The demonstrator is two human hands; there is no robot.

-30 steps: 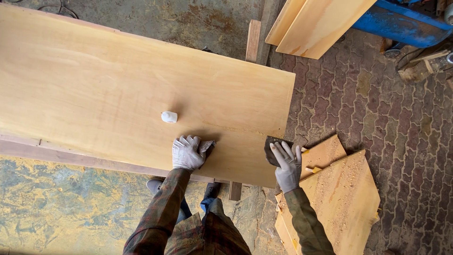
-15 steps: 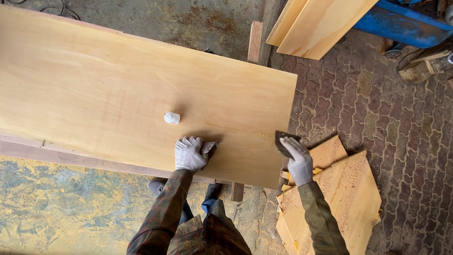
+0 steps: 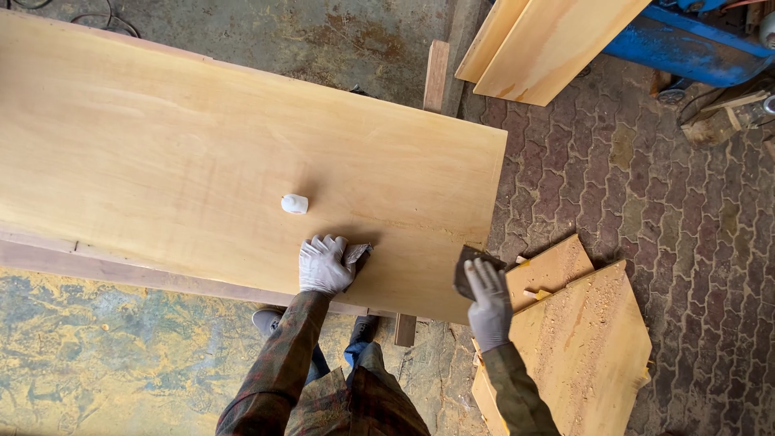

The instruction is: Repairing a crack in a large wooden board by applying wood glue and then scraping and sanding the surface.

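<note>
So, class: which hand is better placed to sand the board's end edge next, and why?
Right. The right hand already presses a dark sanding pad at the board's end edge, while the left hand lies flat on the top face over a grey cloth.

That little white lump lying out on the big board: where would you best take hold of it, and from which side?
Probably from straight above. The small white lump lies alone on the flat board, with bare wood all round, so fingers could pinch its two shorter sides. The left hand is nearest, just below it.
</note>
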